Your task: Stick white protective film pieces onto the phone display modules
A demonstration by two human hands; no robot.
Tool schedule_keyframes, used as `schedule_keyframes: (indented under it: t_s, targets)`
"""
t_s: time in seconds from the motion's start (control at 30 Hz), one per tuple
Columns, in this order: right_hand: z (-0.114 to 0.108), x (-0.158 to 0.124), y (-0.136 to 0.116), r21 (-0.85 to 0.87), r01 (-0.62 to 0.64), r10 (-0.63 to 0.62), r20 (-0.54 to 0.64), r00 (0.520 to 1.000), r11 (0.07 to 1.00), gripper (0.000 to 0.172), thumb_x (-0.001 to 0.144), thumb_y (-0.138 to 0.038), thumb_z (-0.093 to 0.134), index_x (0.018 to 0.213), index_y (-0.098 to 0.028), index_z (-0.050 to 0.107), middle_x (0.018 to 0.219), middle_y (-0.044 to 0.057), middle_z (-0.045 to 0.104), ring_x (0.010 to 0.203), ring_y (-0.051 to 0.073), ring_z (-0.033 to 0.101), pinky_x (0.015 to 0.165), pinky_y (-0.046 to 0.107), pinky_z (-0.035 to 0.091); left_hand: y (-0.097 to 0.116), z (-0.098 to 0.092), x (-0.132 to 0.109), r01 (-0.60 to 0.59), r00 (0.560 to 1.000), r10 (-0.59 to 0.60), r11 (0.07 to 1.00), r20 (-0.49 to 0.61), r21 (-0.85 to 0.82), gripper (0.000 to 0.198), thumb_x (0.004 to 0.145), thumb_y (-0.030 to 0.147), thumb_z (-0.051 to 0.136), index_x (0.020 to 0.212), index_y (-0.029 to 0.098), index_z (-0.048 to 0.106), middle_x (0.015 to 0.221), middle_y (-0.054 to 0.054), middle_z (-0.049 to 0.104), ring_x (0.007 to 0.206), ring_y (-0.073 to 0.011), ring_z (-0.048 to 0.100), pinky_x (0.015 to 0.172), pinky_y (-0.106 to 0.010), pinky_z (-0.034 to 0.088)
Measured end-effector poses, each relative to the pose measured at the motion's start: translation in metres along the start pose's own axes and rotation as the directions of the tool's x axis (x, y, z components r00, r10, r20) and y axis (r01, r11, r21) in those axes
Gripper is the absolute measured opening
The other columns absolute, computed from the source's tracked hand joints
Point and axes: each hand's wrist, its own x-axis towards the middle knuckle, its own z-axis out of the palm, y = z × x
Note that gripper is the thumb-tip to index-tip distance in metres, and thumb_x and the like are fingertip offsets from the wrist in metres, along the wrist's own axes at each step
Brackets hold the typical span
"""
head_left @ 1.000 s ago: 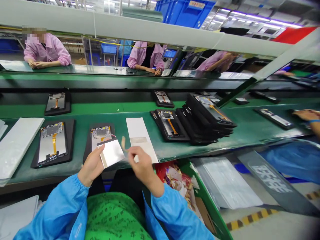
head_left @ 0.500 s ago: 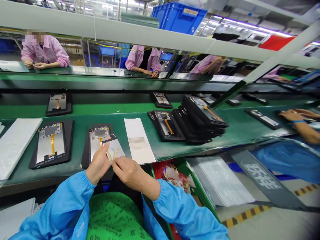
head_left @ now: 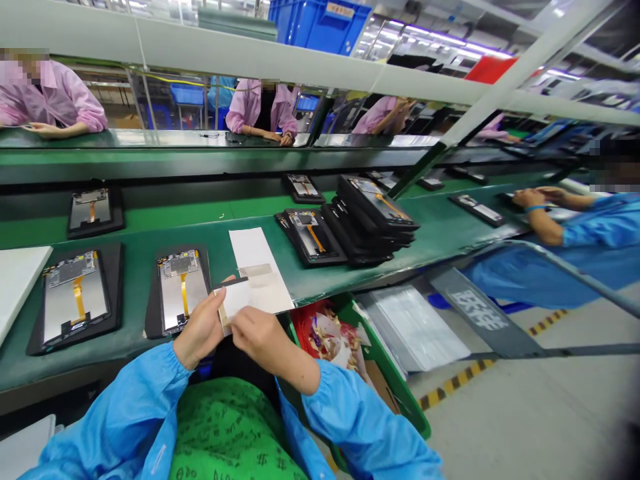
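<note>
My left hand (head_left: 200, 329) grips a small silvery rectangular sheet (head_left: 235, 298) by its left edge, just above the near edge of the green bench. My right hand (head_left: 257, 339) pinches the sheet's lower edge from the right. Right behind the hands an opened tablet (head_left: 179, 290) lies in a black tray, with a yellow flex cable on it. A white backing strip (head_left: 255, 263) lies to its right. Both sleeves are blue.
A second opened tablet (head_left: 73, 299) lies at the left, a third (head_left: 93, 208) farther back. A leaning stack of black trays (head_left: 360, 220) stands at the right. A green bin with scraps (head_left: 333, 337) sits below the bench. A co-worker's hands (head_left: 537, 199) are at far right; people in pink sit opposite.
My right hand came in from the right and closed on the sheet's lower edge. The sheet turned more upright in my left hand. The camera view swung to the right.
</note>
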Motion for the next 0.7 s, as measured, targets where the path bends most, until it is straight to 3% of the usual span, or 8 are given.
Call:
schedule_keyframes:
  t_s: [0.07, 0.17, 0.27, 0.37, 0.43, 0.47, 0.6, 0.7]
  targets:
    - [-0.009, -0.013, 0.022, 0.195, -0.28, 0.302, -0.089, 0.949, 0.94, 0.016, 0.093, -0.019, 0.05, 0.08, -0.02, 0.058, 0.07, 0.0, 0.061, 0.063, 0.014, 0.057, 0.06, 0.024, 0.046, -0.004, 0.001, -0.003, 0.117, 0.99, -0.115, 0.993, 0.087, -0.018, 0.05, 0.09, 0.037, 0.068, 0.135, 0.02, 0.057, 0.125, -0.011, 0.071, 0.116, -0.0288, 0.066, 0.105, -0.046, 0.048]
    - [-0.029, -0.064, 0.072, 0.25, -0.655, 0.701, -0.242, 0.671, 0.713, 0.017, 0.093, -0.032, 0.054, 0.086, -0.019, 0.062, 0.076, 0.002, 0.067, 0.069, 0.017, 0.064, 0.067, 0.027, 0.051, -0.01, 0.0, -0.007, 0.253, 0.958, -0.241, 0.965, 0.154, -0.064, 0.052, 0.093, 0.046, 0.061, 0.137, 0.019, 0.056, 0.131, -0.013, 0.068, 0.121, -0.0303, 0.064, 0.108, -0.048, 0.046]
    - [-0.045, -0.143, 0.122, -0.035, -0.923, 0.877, -0.297, 0.376, 0.384, 0.017, 0.089, -0.031, 0.058, 0.085, -0.017, 0.067, 0.075, 0.009, 0.069, 0.072, 0.024, 0.067, 0.072, 0.038, 0.052, -0.014, -0.005, -0.008, 0.298, 0.949, -0.282, 0.948, 0.143, -0.112, 0.056, 0.094, 0.051, 0.057, 0.138, 0.018, 0.054, 0.133, -0.013, 0.067, 0.123, -0.0304, 0.063, 0.109, -0.048, 0.045]
    - [-0.048, -0.2, 0.141, -0.274, -0.937, 0.933, -0.223, 0.283, 0.219, 0.021, 0.088, -0.023, 0.054, 0.083, -0.013, 0.072, 0.085, 0.023, 0.07, 0.081, 0.036, 0.069, 0.072, 0.052, 0.053, -0.018, -0.008, -0.007, 0.293, 0.953, -0.279, 0.947, 0.116, -0.13, 0.057, 0.093, 0.053, 0.057, 0.138, 0.017, 0.055, 0.133, -0.014, 0.066, 0.126, -0.0315, 0.061, 0.11, -0.049, 0.043]
    - [-0.043, -0.203, 0.13, -0.262, -0.916, 0.92, -0.168, 0.354, 0.304, 0.024, 0.089, -0.023, 0.052, 0.09, -0.014, 0.074, 0.102, 0.026, 0.07, 0.091, 0.037, 0.07, 0.079, 0.055, 0.054, -0.023, -0.006, -0.008, 0.267, 0.961, -0.255, 0.956, 0.108, -0.123, 0.057, 0.093, 0.053, 0.057, 0.137, 0.017, 0.056, 0.134, -0.015, 0.066, 0.129, -0.0321, 0.058, 0.112, -0.05, 0.042]
    - [-0.038, -0.193, 0.118, -0.204, -0.891, 0.892, -0.123, 0.434, 0.406, 0.026, 0.091, -0.025, 0.052, 0.1, -0.015, 0.074, 0.112, 0.025, 0.069, 0.097, 0.036, 0.07, 0.084, 0.054, 0.056, -0.026, -0.003, -0.009, 0.245, 0.967, -0.233, 0.962, 0.103, -0.118, 0.056, 0.093, 0.054, 0.057, 0.136, 0.017, 0.057, 0.134, -0.014, 0.065, 0.13, -0.0321, 0.057, 0.113, -0.05, 0.04]
    - [-0.015, -0.112, 0.039, 0.222, -0.52, 0.514, 0.088, 0.853, 0.825, 0.068, 0.092, -0.046, 0.061, 0.152, -0.021, 0.04, 0.152, 0.017, 0.047, 0.136, 0.033, 0.051, 0.109, 0.052, 0.049, -0.034, 0.009, -0.019, 0.079, 0.994, -0.07, 0.991, 0.087, -0.109, 0.056, 0.093, 0.055, 0.057, 0.139, 0.023, 0.057, 0.144, -0.01, 0.059, 0.141, -0.0275, 0.047, 0.119, -0.044, 0.033]
    - [0.005, -0.054, -0.009, 0.378, -0.315, 0.317, 0.057, 0.947, 0.871, 0.078, 0.095, -0.04, 0.06, 0.16, -0.024, 0.02, 0.161, 0.016, 0.032, 0.148, 0.033, 0.034, 0.117, 0.055, 0.039, -0.023, 0.003, -0.032, -0.072, 0.996, 0.07, 0.997, 0.06, 0.034, 0.052, 0.091, 0.052, 0.062, 0.136, 0.027, 0.061, 0.152, -0.005, 0.052, 0.148, -0.0233, 0.035, 0.122, -0.036, 0.028]
